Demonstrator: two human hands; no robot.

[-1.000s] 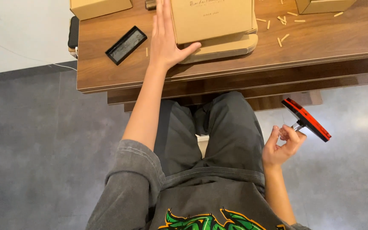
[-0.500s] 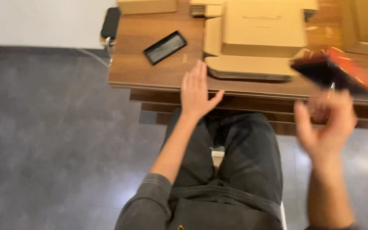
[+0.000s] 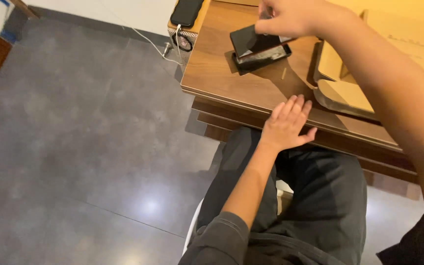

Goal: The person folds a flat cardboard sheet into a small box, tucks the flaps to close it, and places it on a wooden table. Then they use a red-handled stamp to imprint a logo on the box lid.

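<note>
My right hand [image 3: 290, 17] reaches across the wooden table [image 3: 241, 88] and grips a flat dark rectangular piece [image 3: 253, 41], holding it tilted over a black rectangular tray [image 3: 263, 56] that lies on the tabletop. The piece touches or nearly touches the tray; I cannot tell which. My left hand [image 3: 286, 123] rests flat at the table's front edge with its fingers spread and nothing in it. I sit with my legs in dark trousers under the table.
Flat tan cardboard boxes [image 3: 349, 83] lie stacked on the table to the right of the tray. A dark phone [image 3: 186, 11] with a white cable [image 3: 148, 41] sits at the table's far left corner. Grey tiled floor [image 3: 84, 147] spreads to the left.
My right hand swung from beside my lap up over the table, carrying the flat piece to the black tray. My left hand slid back from the boxes to the table's edge. The view turned left.
</note>
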